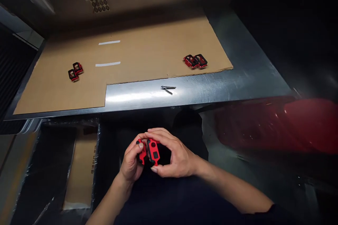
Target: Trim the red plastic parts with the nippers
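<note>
Two small red-and-black pieces are held in front of the torso, nearer the body than the pliers [168, 87], which are taken as the landmark. The first piece [142, 153] is clamped between thumb and fingers of the left hand [132, 160]; the second piece [154, 151] is gripped at its two ends by the right hand [174, 153]. The pieces are held upright, side by side, perhaps so that they can be compared or fitted; whether they touch cannot be told. By the end grip, the broad red side is left uncovered.

To the left of the pliers, one pair of similar frames [75, 72] is laid; to the right, another pair [195, 64] is set, the members of each pair touching. They seem to be kept apart as separate groups, and the cardboard sheet [148, 56] is probably spread to guard against scratches.

Beneath the pliers, the bare metal of the table [134, 93] is exposed by a cutout. Beyond them, white strips [107, 64] are fixed to the cardboard. The room is dimly lit, and a red object [308, 124] far to their right is blurred.
</note>
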The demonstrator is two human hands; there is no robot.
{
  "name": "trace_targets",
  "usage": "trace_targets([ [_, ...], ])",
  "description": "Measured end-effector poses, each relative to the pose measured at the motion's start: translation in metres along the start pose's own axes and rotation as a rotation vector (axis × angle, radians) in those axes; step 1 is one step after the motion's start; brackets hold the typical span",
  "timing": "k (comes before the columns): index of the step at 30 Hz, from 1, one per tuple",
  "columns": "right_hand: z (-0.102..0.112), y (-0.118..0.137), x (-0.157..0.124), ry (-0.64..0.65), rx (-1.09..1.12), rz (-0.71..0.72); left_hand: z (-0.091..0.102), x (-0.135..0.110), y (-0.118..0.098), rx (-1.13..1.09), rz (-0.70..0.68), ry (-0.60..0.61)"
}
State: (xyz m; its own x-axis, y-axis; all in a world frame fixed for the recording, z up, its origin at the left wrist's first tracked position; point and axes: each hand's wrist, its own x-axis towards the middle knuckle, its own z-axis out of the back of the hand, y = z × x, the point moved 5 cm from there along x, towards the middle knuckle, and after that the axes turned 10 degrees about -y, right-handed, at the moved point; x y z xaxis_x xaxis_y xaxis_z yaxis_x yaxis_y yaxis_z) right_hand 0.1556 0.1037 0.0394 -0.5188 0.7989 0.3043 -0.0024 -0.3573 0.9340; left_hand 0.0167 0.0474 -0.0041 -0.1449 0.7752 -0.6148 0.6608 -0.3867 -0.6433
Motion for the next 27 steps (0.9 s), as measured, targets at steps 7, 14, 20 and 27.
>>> trace_targets([
  [7, 0.006, -0.006, -0.012, -0.001, 0.028, -0.05, 0.005, -0.007, 0.003, 0.1, 0.039, 0.115],
  [14, 0.006, -0.014, -0.018, -0.019, 0.164, -0.083, 0.003, -0.015, 0.009, 0.259, 0.047, 0.153],
  [20, 0.007, -0.015, -0.019, -0.019, 0.124, -0.029, -0.001, -0.022, 0.004, 0.376, 0.004, 0.235],
  [27, 0.004, -0.013, -0.018, -0.009, 0.079, 0.034, 0.0, -0.021, -0.001, 0.512, -0.071, 0.245],
])
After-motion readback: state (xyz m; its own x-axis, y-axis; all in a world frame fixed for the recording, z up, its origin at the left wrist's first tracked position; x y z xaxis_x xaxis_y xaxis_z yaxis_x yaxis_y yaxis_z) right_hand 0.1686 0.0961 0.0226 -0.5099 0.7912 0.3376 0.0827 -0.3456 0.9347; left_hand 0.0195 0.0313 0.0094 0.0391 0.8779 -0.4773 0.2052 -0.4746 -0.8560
